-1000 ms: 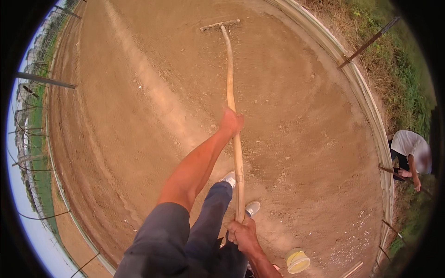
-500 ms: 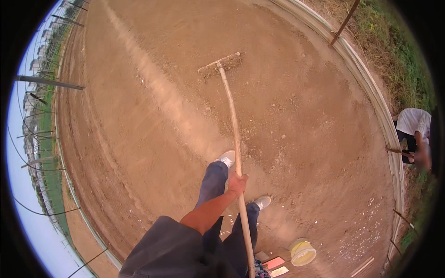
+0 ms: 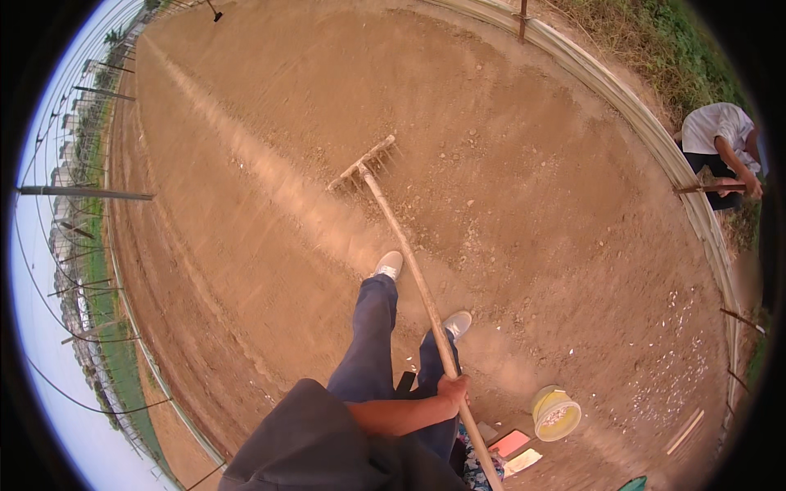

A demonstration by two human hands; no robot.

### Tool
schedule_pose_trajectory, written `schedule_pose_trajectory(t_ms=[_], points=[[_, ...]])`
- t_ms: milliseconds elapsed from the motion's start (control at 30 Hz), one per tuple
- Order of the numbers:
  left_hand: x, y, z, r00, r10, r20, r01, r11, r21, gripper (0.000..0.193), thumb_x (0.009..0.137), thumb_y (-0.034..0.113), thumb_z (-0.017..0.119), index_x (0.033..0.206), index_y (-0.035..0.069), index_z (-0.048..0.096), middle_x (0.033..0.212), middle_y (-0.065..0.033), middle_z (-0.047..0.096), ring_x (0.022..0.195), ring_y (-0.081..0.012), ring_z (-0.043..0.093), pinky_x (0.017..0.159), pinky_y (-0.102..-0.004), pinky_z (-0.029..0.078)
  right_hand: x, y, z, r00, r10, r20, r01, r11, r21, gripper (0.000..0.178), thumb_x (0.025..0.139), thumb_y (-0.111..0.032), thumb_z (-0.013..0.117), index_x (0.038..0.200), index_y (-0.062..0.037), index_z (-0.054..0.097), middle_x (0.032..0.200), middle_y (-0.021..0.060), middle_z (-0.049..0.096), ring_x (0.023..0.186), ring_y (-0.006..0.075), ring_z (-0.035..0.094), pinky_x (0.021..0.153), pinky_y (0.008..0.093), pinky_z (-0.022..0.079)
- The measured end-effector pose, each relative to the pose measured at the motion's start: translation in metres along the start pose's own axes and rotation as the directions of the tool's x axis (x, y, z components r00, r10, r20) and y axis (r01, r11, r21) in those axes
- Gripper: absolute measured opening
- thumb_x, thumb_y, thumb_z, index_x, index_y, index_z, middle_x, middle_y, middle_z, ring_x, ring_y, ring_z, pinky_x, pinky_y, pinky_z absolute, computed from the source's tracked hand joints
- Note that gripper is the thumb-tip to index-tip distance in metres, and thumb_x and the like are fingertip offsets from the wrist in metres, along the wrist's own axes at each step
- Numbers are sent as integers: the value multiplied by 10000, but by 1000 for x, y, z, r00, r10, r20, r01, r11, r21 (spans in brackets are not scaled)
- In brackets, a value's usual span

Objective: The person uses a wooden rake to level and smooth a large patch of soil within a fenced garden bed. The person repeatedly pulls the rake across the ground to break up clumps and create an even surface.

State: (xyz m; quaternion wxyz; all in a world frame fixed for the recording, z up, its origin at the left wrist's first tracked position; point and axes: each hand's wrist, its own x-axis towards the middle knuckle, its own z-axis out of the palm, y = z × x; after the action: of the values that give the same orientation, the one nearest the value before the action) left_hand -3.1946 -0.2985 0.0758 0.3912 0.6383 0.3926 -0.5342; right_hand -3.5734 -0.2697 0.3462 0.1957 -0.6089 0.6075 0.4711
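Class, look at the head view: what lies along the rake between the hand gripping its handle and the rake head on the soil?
Only the bare wooden handle, passing between two white shoes.

— What lies around you?
— You stand on bare brown soil [image 3: 508, 147], a paler streak [image 3: 270, 176] running across it. A low curved border [image 3: 647, 131] edges the right, grass [image 3: 671, 49] beyond.
— And left?
— Fence posts [image 3: 82, 193], wires, pale sky [image 3: 49, 385].
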Motion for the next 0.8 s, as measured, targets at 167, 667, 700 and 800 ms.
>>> schedule_pose_trajectory(t_ms=[167, 667, 700, 800], points=[[-65, -37, 89, 981, -148, 124, 151, 988, -18, 204, 807, 171, 671, 842, 34, 524, 600, -66, 520, 442, -167, 508, 409, -330, 477, -11, 130, -68, 981, 52, -189, -93, 972, -218, 125, 739, -259, 578, 824, -171, 608, 625, 136, 639, 585, 356, 640, 521, 493, 516], [34, 76, 115, 990, 49, 130, -32, 991, -132, 287, 825, 189, 647, 955, 24, 451, 741, -89, 563, 500, -158, 531, 452, -332, 498, 146, 77, -103, 981, -107, -162, 74, 978, -197, 339, 754, -259, 600, 1050, -98, 565, 759, 185, 645, 683, 356, 635, 554, 458, 510], [57, 89, 95, 990, 73, 120, -55, 987, -149, 271, 822, 190, 648, 932, 26, 463, 741, -84, 557, 499, -157, 526, 451, -331, 494, 155, 37, -99, 980, -136, -146, 113, 981, -160, 344, 747, -247, 605, 1052, -94, 558, 770, 195, 651, 684, 374, 633, 557, 463, 510], [94, 165, 49, 994, 111, 13, -109, 988, -112, 210, 809, 192, 653, 779, 34, 519, 661, -72, 523, 454, -165, 486, 418, -337, 453, 166, -57, -73, 979, -180, -99, 176, 983, -56, 328, 761, -280, 604, 1034, -98, 585, 766, 185, 653, 694, 383, 636, 566, 474, 506]])
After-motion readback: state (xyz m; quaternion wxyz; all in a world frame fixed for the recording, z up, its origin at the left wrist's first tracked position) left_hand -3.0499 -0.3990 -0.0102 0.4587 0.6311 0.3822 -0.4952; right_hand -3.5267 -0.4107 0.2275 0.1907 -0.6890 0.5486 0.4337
